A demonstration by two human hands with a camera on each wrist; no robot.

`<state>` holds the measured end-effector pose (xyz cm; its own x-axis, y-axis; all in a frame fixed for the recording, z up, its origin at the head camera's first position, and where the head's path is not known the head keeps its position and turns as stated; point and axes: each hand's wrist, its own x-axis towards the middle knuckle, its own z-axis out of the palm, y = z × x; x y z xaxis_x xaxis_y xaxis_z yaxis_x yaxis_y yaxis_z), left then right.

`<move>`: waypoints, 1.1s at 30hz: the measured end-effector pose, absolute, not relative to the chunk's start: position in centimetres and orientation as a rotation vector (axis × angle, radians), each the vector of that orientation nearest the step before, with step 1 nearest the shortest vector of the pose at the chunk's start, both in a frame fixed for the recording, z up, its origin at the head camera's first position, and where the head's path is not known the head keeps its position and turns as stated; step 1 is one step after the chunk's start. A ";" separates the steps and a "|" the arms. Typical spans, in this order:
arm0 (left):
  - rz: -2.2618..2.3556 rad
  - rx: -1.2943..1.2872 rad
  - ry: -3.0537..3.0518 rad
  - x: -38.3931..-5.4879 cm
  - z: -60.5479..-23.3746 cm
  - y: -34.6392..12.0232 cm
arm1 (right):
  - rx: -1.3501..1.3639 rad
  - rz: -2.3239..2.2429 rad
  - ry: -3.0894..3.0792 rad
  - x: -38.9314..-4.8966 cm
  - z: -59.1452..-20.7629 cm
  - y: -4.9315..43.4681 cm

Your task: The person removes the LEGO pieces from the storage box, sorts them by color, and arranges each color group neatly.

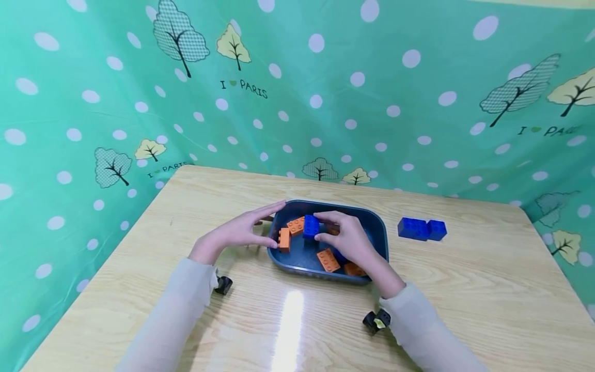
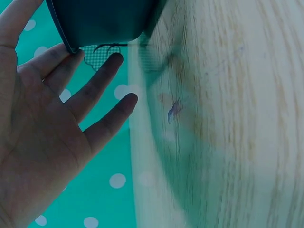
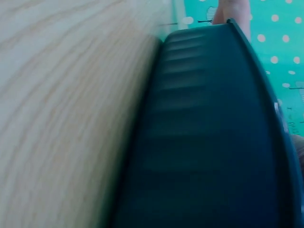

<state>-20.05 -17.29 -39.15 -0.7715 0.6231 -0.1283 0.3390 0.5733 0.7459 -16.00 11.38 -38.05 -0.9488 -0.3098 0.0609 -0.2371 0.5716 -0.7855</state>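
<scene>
A dark plastic bin (image 1: 307, 269) with rounded corners stands on the table, holding several orange and blue building bricks. Over its inside, my right hand (image 1: 346, 235) pinches a blue brick (image 1: 311, 226) between thumb and fingers. At the bin's left end is my left hand (image 1: 239, 229), fingers spread, with its fingertips and thumb at the rim. In the left wrist view the left hand's fingers (image 2: 102, 88) extend loosely beside the bin wall (image 2: 102, 21). Close to the left thumb an orange brick (image 1: 284, 239) stands inside the bin. The right wrist view is mostly filled by the bin's ribbed side (image 3: 199, 123).
Right of the bin, blue bricks (image 1: 413, 228) lie in a row on the wooden table (image 1: 465, 279). Inside the bin, another orange brick (image 1: 328, 260) lies near the front wall. A green dotted cloth (image 1: 297, 103) hangs behind the table.
</scene>
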 end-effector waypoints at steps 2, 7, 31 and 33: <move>1.036 0.782 2.432 -20.1 -39.1 -17.4 | -0.493 -1.348 2.716 -15.9 -37.5 11.7; 1.047 0.800 2.430 -20.4 -39.2 -17.4 | -0.498 -1.370 2.730 -15.8 -36.0 13.2; 1.070 0.840 2.425 -20.0 -39.2 -17.4 | -0.272 -1.268 2.974 -15.2 -30.9 27.0; 1.072 0.851 2.422 -20.0 -39.3 -17.3 | -0.240 -1.237 3.009 -15.0 -30.9 28.4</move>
